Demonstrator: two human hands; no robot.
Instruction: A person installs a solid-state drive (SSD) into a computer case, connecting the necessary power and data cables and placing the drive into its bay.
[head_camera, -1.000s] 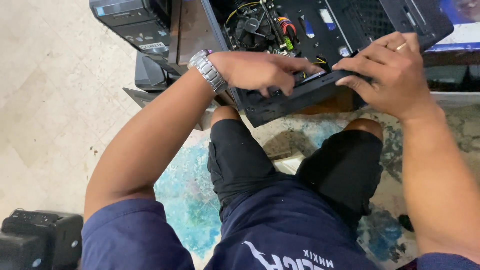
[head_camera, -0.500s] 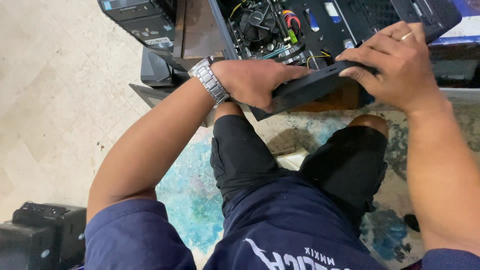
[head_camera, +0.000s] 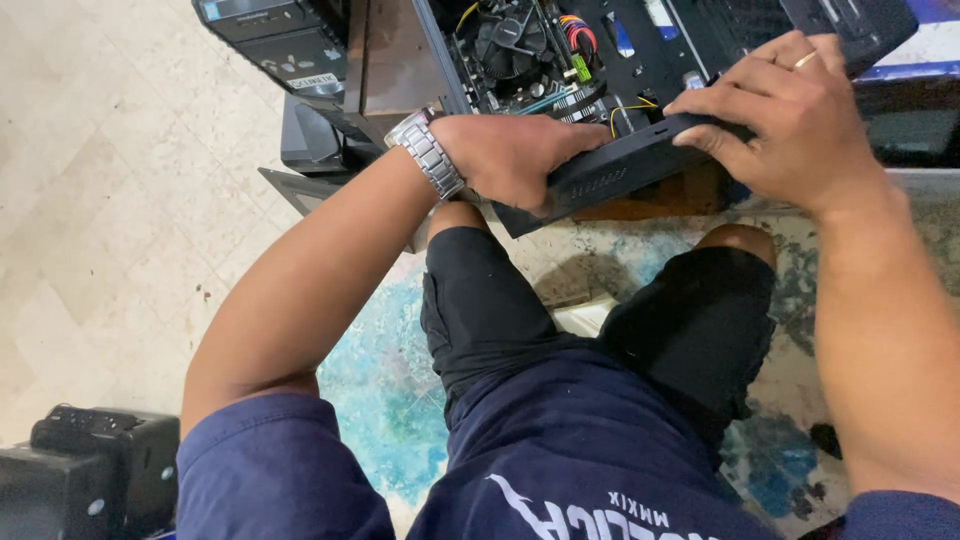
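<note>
Both hands, left hand (head_camera: 510, 155) and right hand (head_camera: 790, 115), gripping a black drive unit (head_camera: 625, 170) beside the open computer case (head_camera: 580, 50).

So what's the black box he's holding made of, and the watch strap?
The black box, held by the left hand and right hand, looks like matte black painted metal or plastic; its flat, dull side has small vent holes. The watch strap looks like polished steel: shiny silver links.

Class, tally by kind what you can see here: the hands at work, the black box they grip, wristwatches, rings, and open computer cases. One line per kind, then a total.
Hands: 2, left hand and right hand
Black box held by both hands: 1
Wristwatch: 1
Ring: 1
Open computer case: 1
Total: 6
</note>
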